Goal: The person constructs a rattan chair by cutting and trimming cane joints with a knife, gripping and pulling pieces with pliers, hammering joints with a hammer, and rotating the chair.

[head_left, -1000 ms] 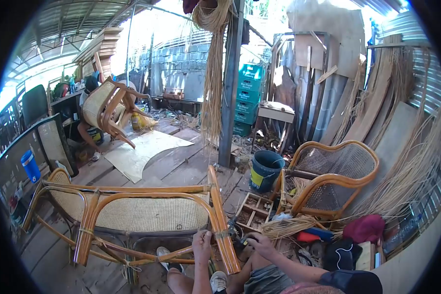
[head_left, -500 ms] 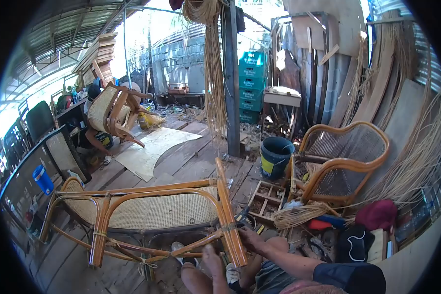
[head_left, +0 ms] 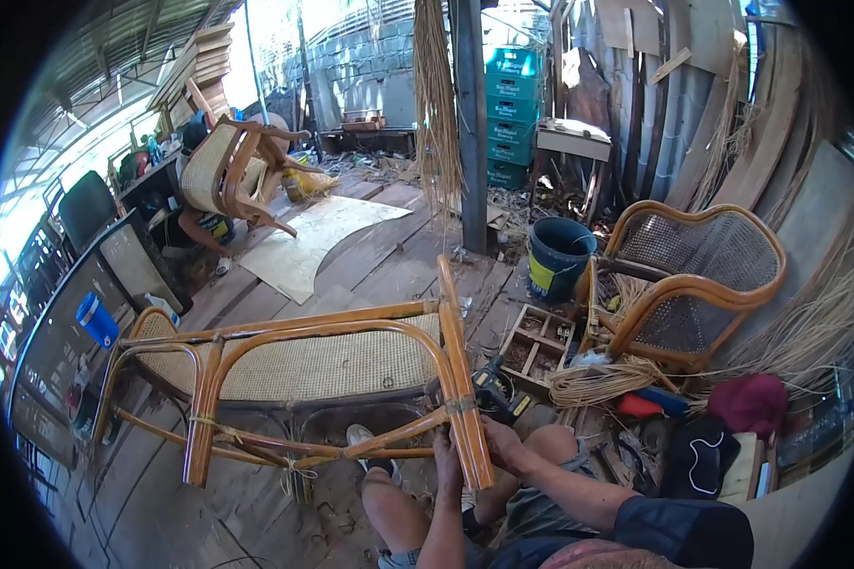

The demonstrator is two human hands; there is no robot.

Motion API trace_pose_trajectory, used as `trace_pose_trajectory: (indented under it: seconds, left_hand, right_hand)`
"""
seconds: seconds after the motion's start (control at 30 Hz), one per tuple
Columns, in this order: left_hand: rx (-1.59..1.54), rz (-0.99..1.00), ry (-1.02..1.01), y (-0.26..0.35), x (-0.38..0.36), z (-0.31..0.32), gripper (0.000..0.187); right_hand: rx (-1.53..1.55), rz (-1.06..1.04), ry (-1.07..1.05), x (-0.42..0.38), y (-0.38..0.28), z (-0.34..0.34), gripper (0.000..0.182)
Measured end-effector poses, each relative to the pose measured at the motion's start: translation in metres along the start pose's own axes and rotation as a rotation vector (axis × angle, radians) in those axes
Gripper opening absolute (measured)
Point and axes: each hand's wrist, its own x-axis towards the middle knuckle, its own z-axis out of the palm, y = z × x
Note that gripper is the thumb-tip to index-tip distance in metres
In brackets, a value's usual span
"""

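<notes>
1. Evidently, the settee (head_left: 323, 365) lay tipped before the person, probably for reach.
2. The left hand (head_left: 448, 462) and right hand (head_left: 506, 448) met either side of its right-end post (head_left: 473, 441), seemingly to steady it; hidden fingers left their grip unclear.
3. The drill (head_left: 491, 383) lay just beyond, beside the tray (head_left: 522, 380), likely kept handy.
4. The armchair (head_left: 669, 287) stood farther right.

The rattan bench (head_left: 285, 334) lies tipped over, legs toward the hands, its glossy orange-brown poles bound at the joints. Its thick paired poles (head_left: 467, 417) stand tilted between the left hand (head_left: 447, 455) and right hand (head_left: 503, 444). Left of the left hand stretches the pale woven cane panel (head_left: 337, 365), with curved braces and a knotted tie (head_left: 297, 468) nearer.
</notes>
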Motion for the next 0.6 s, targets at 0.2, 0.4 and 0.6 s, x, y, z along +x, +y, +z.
trace_pose_trajectory:
  seconds: [0.2,0.4,0.6]
  left_hand:
    - [0.023,-0.090,-0.026,-0.019,0.014,-0.021,0.026]
    - [0.047,-0.215,-0.113,0.002,0.019,-0.025,0.028]
    - [0.350,-0.171,-0.098,0.021,0.022,-0.025,0.031]
  right_hand:
    - [-1.510,-0.558,0.031,-0.004,-0.038,-0.009,0.021]
    - [-1.699,-0.537,-0.116,0.009,-0.067,-0.019,0.027]
    - [-2.098,-0.396,-0.494,0.061,-0.079,-0.046,0.037]
